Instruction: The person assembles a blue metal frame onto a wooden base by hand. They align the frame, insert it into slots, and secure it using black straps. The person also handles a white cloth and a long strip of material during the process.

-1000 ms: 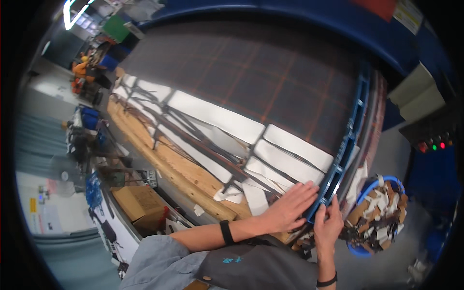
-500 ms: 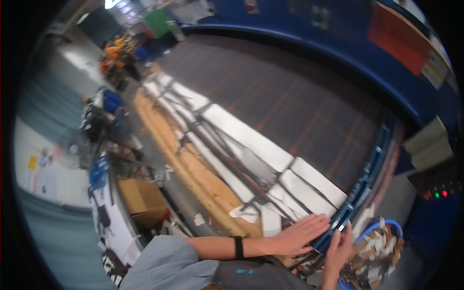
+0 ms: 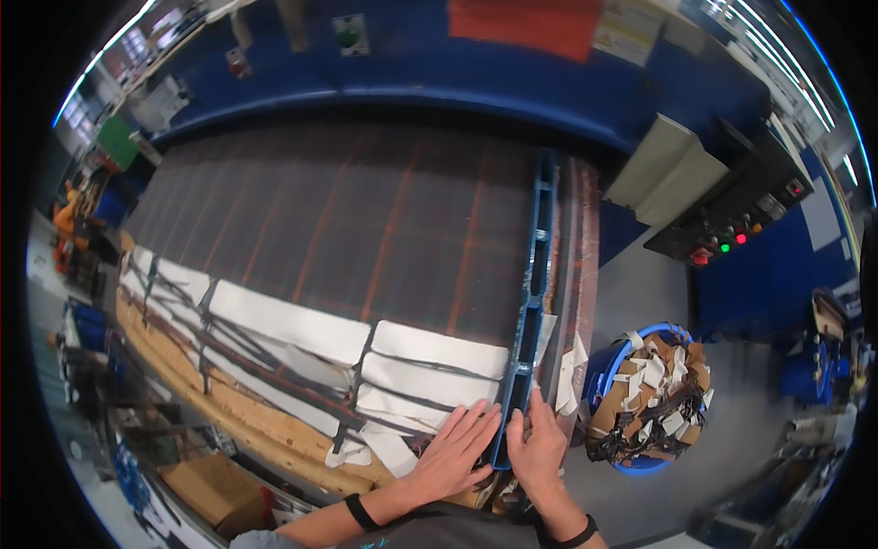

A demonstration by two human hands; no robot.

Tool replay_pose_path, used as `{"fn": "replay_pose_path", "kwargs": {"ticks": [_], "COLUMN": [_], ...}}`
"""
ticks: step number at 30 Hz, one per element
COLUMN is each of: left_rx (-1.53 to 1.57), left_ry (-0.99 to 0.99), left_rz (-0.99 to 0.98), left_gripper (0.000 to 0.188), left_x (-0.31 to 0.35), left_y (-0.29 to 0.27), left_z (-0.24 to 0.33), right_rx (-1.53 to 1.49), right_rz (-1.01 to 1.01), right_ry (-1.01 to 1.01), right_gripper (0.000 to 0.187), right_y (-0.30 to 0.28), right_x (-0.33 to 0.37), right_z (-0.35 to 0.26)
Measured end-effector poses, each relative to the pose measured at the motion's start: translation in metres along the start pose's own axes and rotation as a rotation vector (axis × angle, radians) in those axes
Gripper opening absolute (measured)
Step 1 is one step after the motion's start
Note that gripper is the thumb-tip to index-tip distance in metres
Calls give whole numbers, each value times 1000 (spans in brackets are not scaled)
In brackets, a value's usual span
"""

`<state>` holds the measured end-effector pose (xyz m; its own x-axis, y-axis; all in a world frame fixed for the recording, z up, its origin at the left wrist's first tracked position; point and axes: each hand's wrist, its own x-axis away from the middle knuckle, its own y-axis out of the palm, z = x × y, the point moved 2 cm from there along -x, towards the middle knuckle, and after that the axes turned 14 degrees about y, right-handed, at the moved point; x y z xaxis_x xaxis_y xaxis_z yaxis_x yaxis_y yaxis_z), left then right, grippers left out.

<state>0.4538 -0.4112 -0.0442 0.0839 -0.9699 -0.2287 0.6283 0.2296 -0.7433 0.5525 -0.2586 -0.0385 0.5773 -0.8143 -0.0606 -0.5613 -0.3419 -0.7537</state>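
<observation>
A long blue ladder-like metal frame (image 3: pixel 528 320), with crossbars between its rails, lies along the right edge of a dark sheet (image 3: pixel 384 220) with orange lines. My left hand (image 3: pixel 454 446) rests flat, palm down, fingers stretched out, by the frame's near end and over the edge of white pieces (image 3: pixel 430 380). On the frame's other side is my right hand (image 3: pixel 538 448), its thumb against or close to the rail and its forefinger pointing forward, apart from the thumb. The right hand's other fingers are partly hidden. Dark strips run between the white pieces.
A blue basket (image 3: pixel 593 389) full of brown and white scraps stands on the floor at right. Beyond it is a control panel (image 3: pixel 732 229) with lit buttons. A blue machine beam (image 3: pixel 384 96) spans the back. A wooden board edge (image 3: pixel 247 416) runs at left.
The view has swung to the right, bringing the basket and control panel further in. Both hands stay at the frame's near end, the left flat, the right on the other side.
</observation>
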Motion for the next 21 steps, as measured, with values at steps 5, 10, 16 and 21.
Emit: {"fn": "replay_pose_path", "kwargs": {"ticks": [5,10,16,21], "left_rx": [-27,-15,-41,-40], "left_ry": [-35,-6,6,-5], "left_rz": [-17,-3,0,14], "left_gripper": [100,104,106,107], "left_x": [3,2,3,3], "left_y": [0,6,10,8], "left_z": [0,-5,-4,-7], "right_rx": [-7,-15,-52,-101], "right_rz": [26,1,15,-7], "right_ry": [-23,13,13,-26], "right_gripper": [49,49,46,47], "right_y": [8,2,-3,2], "right_x": [1,-3,-4,-7], "right_z": [-1,-5,-6,-3]}}
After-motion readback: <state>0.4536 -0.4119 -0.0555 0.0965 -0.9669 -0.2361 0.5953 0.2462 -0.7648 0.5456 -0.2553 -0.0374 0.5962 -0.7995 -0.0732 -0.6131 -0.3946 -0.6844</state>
